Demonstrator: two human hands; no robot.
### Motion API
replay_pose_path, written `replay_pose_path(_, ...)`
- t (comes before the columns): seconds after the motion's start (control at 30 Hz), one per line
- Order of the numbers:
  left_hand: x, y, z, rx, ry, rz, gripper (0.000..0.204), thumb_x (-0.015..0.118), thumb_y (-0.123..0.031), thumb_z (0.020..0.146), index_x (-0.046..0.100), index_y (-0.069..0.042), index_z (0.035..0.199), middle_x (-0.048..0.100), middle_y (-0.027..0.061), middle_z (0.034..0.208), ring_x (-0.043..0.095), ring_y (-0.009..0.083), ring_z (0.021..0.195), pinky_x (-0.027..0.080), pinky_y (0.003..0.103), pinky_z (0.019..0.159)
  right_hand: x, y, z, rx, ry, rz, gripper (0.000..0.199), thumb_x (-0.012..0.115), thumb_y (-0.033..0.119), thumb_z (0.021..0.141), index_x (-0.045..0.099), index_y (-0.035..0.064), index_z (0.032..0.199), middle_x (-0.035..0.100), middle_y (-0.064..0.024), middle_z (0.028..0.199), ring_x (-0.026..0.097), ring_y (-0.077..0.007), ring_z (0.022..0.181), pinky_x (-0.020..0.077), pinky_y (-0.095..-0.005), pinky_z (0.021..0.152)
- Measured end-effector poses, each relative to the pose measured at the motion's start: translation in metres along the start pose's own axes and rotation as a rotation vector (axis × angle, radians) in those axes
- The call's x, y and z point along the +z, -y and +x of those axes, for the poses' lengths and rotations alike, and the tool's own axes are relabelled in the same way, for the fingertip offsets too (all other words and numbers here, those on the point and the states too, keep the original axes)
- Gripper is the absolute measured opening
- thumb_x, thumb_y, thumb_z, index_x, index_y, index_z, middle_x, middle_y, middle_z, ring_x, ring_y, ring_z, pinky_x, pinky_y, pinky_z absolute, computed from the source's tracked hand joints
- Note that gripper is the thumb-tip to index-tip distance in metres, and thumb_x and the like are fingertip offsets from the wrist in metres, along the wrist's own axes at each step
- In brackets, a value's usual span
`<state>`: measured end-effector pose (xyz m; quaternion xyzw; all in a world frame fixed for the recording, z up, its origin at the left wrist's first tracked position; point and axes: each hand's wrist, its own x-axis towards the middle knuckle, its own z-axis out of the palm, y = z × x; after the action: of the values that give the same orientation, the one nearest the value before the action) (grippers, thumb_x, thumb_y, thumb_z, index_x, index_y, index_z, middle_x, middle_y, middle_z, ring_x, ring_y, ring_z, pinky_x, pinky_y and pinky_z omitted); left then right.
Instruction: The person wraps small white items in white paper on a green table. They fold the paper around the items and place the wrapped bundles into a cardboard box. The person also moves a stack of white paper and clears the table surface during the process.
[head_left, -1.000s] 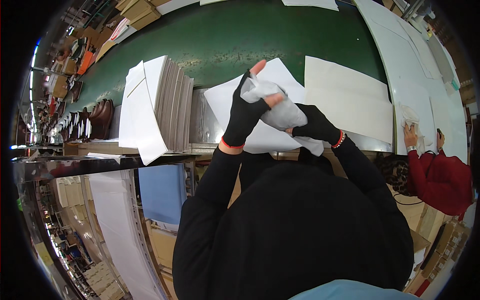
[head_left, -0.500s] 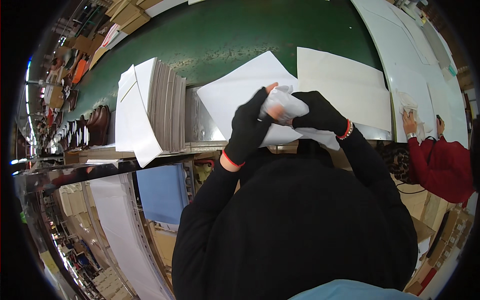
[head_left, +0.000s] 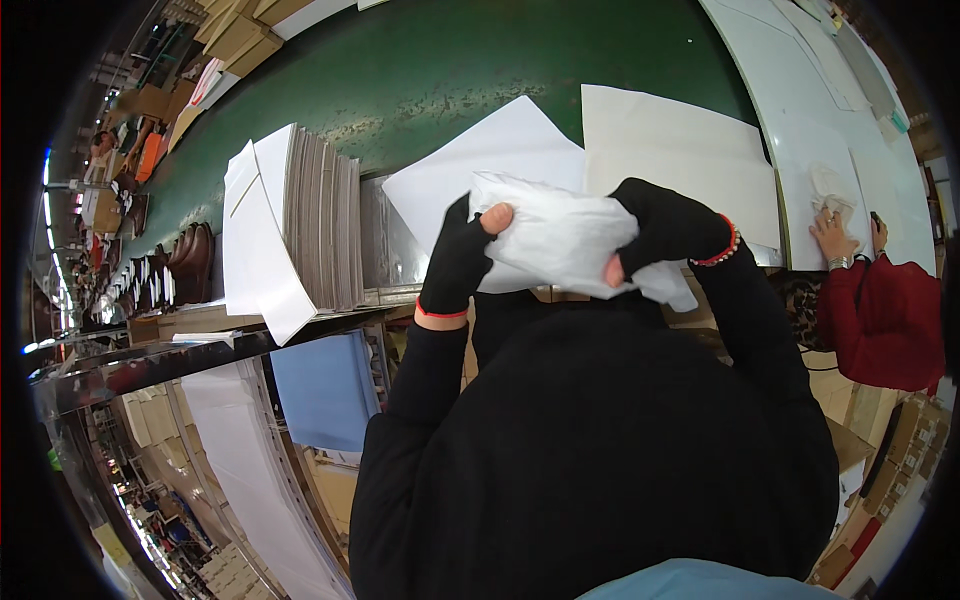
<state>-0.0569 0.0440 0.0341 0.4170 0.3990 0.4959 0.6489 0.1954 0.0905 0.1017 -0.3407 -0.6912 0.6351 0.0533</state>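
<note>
A crumpled bundle of thin white tissue paper is stretched between my two hands, above the sheets at the near edge of the bench. My left hand, in a black fingerless glove, grips its left end with the thumb on top. My right hand, gloved the same way, pinches its right end, and a loose tail of paper hangs below. Whether anything is inside the paper cannot be seen. Under and behind it lies a white sheet, turned at an angle, beside a cream-white sheet on the right.
A thick stack of boards or sheets stands on the left, with loose white sheets leaning on it. Brown boots line the far left. Across the green bench, at right, a co-worker's hand rests on a white table.
My hands have moved apart, and the balled tissue paper is now opened out into a wider bundle. My left hand has shifted left and lower.
</note>
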Motion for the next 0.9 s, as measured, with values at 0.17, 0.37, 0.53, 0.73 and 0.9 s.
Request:
replay_pose_path(0.17, 0.021, -0.001, -0.013, -0.041, 0.043, -0.084, 0.069, 0.069, -0.05, 0.078, 0.055, 0.007, 0.115, 0.064, 0.0126, 0.104, 0.061, 0.0189, 0.095, 0.048, 0.031, 0.085, -0.015, -0.007, 0.004, -0.495, 0.193, -0.16, 0.041, 0.083, 0.014, 0.065, 0.067, -0.0007, 0.1, 0.07, -0.0054, 0.082, 0.062, -0.0123, 0.074, 0.0491, -0.0287, 0.071)
replay_pose_path(0.37, 0.034, -0.023, -0.013, 0.237, -0.179, 0.369, 0.04, 0.078, -0.021, 0.075, 0.062, 0.003, 0.103, 0.068, 0.0081, 0.09, 0.064, 0.0153, 0.079, 0.051, 0.028, 0.071, -0.005, -0.06, 0.028, -0.439, -0.649, -0.098, 0.028, 0.062, 0.004, 0.081, 0.063, -0.0009, 0.109, 0.068, -0.0079, 0.1, 0.063, -0.0141, 0.088, 0.0493, -0.0286, 0.078)
replay_pose_path(0.53, 0.035, -0.012, -0.005, 0.507, -0.295, 0.455, 0.034, 0.081, -0.013, 0.071, 0.064, 0.0, 0.097, 0.069, 0.0077, 0.085, 0.065, 0.0136, 0.076, 0.052, 0.027, 0.069, 0.02, -0.029, 0.013, -0.318, -0.446, 0.676, 0.036, 0.056, 0.018, 0.094, 0.054, 0.0, 0.126, 0.062, -0.012, 0.117, 0.059, -0.0219, 0.108, 0.0453, -0.0338, 0.094)
replay_pose_path(0.73, 0.035, -0.025, -0.009, 0.286, -0.128, 0.408, 0.034, 0.08, -0.013, 0.071, 0.062, 0.0, 0.098, 0.067, 0.0068, 0.084, 0.063, 0.0118, 0.075, 0.051, 0.025, 0.068, 0.05, -0.02, 0.014, -0.341, -0.605, 0.329, 0.059, 0.074, 0.033, 0.076, 0.053, 0.001, 0.121, 0.061, -0.0065, 0.104, 0.058, -0.0139, 0.096, 0.0473, -0.0272, 0.081)
replay_pose_path(0.9, 0.029, -0.015, -0.007, 0.075, -0.052, -0.028, 0.038, 0.074, -0.022, 0.076, 0.06, -0.001, 0.104, 0.063, 0.0047, 0.089, 0.059, 0.0124, 0.081, 0.047, 0.026, 0.074, 0.062, -0.014, 0.025, -0.241, -0.635, 0.546, 0.043, 0.083, 0.011, 0.064, 0.062, 0.0041, 0.101, 0.064, -0.0027, 0.088, 0.06, -0.0097, 0.083, 0.0487, -0.0247, 0.069)
